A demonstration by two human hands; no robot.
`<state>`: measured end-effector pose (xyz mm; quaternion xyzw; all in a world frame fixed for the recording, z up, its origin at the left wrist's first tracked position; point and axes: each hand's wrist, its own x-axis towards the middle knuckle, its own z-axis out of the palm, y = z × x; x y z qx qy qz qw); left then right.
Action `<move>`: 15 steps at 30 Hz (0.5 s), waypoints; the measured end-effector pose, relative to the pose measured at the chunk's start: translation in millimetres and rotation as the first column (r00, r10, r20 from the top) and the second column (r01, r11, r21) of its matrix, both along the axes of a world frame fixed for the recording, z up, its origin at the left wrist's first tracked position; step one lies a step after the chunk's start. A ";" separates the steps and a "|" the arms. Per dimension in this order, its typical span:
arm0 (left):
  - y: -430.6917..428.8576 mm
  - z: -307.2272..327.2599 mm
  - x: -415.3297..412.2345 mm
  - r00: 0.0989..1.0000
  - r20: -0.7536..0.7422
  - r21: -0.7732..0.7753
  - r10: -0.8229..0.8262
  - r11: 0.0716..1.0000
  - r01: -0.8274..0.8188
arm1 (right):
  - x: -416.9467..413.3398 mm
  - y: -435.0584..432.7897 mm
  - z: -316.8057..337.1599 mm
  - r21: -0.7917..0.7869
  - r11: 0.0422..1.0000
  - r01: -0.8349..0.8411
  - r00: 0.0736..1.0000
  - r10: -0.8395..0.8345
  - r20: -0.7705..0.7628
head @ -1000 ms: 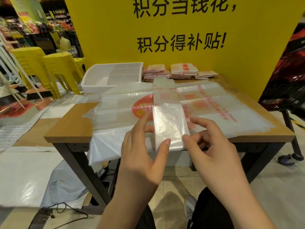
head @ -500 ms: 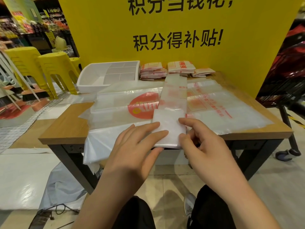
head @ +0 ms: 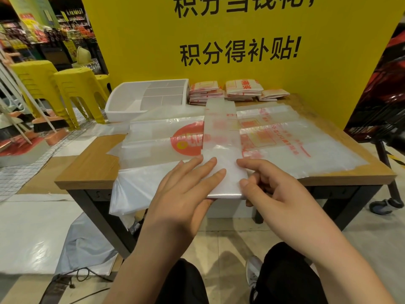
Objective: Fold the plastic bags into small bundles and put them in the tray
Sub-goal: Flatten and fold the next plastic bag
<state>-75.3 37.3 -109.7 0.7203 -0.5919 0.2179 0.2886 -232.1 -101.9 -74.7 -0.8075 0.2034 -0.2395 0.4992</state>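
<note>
A clear plastic bag folded into a long narrow strip (head: 220, 132) lies front to back over a pile of flat bags (head: 306, 154) with red print. The strip's near end is doubled over at the table's front edge. My left hand (head: 186, 189) presses flat on that doubled end with straight fingers. My right hand (head: 269, 189) pinches the fold's right edge between thumb and forefinger. The white divided tray (head: 122, 110) stands at the back left, with no bags visible in it. Stacks of folded bag bundles (head: 232, 89) lie to its right along the yellow wall.
The wooden table (head: 87, 167) has bare wood at its left. Flat bags hang over the front edge. Yellow stools (head: 72, 88) stand to the left and a dark trolley (head: 383, 119) to the right. Cables lie on the floor.
The near end of the strip, held up between both hands a second ago, has been laid down as a fold. My left hand moved on top of it and flattened.
</note>
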 end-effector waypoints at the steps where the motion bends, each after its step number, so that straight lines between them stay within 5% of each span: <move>1: -0.3 0.2 0.3 1.000 0.007 0.011 -0.005 1.000 0.005 | -0.3 0.0 0.2 0.001 1.000 0.010 1.000 -0.010 0.005; 5: -0.4 -0.3 2.0 0.998 0.062 0.051 -0.010 0.999 0.006 | -1.6 0.4 -0.2 -0.093 0.993 0.070 0.998 -0.069 0.016; 9: -2.1 0.9 7.1 0.997 0.076 0.122 -0.003 0.993 -0.007 | -4.2 1.0 0.6 -0.364 0.923 0.126 0.990 -0.142 -0.018; 15: 0.8 6.5 11.2 0.999 0.050 0.190 0.017 0.982 -0.026 | -3.2 -15.7 8.7 -0.751 0.623 -0.216 0.946 -0.056 -0.318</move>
